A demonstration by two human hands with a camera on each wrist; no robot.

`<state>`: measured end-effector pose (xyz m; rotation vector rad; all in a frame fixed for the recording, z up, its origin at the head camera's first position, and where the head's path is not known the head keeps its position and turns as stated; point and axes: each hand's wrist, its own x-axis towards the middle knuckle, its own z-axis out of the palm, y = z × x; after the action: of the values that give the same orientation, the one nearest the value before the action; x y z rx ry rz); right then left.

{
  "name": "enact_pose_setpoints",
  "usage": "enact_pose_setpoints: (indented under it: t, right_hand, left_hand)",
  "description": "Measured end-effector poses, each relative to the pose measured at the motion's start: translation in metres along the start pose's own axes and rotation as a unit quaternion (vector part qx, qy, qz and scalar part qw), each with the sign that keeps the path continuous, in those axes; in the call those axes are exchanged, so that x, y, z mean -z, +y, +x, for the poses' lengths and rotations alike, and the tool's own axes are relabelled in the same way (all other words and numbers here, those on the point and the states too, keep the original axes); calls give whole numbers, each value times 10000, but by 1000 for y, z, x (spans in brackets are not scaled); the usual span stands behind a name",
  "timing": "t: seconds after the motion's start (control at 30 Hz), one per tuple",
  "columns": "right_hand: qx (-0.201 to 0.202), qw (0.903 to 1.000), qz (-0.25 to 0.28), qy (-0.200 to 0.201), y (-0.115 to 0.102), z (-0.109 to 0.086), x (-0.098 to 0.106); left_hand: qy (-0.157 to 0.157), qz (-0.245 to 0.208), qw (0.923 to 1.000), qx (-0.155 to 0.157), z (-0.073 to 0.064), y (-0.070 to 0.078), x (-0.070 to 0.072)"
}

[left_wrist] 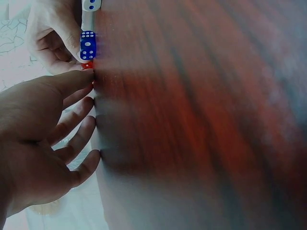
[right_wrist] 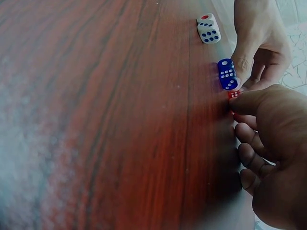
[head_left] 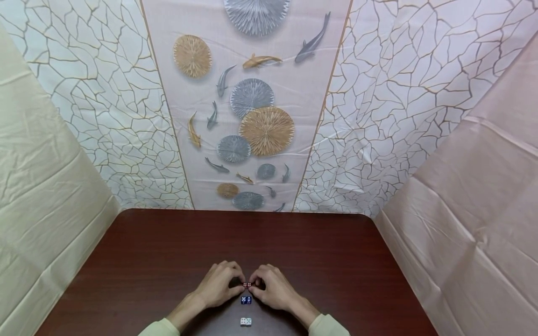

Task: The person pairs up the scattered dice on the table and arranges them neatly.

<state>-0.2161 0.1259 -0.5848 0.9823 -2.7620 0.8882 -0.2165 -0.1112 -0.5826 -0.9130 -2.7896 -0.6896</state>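
Note:
Two small red dice [head_left: 247,284] with white pips sit side by side on the table, between the fingertips of both hands. My left hand [head_left: 220,283] pinches the left red die with thumb and index finger. From the other side my right hand [head_left: 274,288] pinches the right red die the same way. Nearer to me lies a pair of blue dice [head_left: 246,300], and nearer still a pair of white dice [head_left: 245,322]. The right wrist view shows the left thumb close behind the blue dice [right_wrist: 228,74]; the fingers partly hide the red dice [right_wrist: 234,94].
The dark reddish-brown wooden table [head_left: 168,242] spreads around the hands. A patterned cloth [head_left: 252,177] with fish and round motifs hangs behind its far edge. Plain pale cloths [head_left: 466,224] stand along the left and right sides.

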Motion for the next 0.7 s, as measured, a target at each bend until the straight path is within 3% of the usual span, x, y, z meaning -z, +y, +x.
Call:
enact_pose_setpoints:
  t: [0.47,0.7]
  right_hand:
    - [142,9999,-37,69,0,0,1]
    - [159,9998,-10,101,-1,-1,2]
  left_hand:
    - [102,19,9999,-99,-1,1,1]
    - [-7,-31,10000,-10,0,1,1]
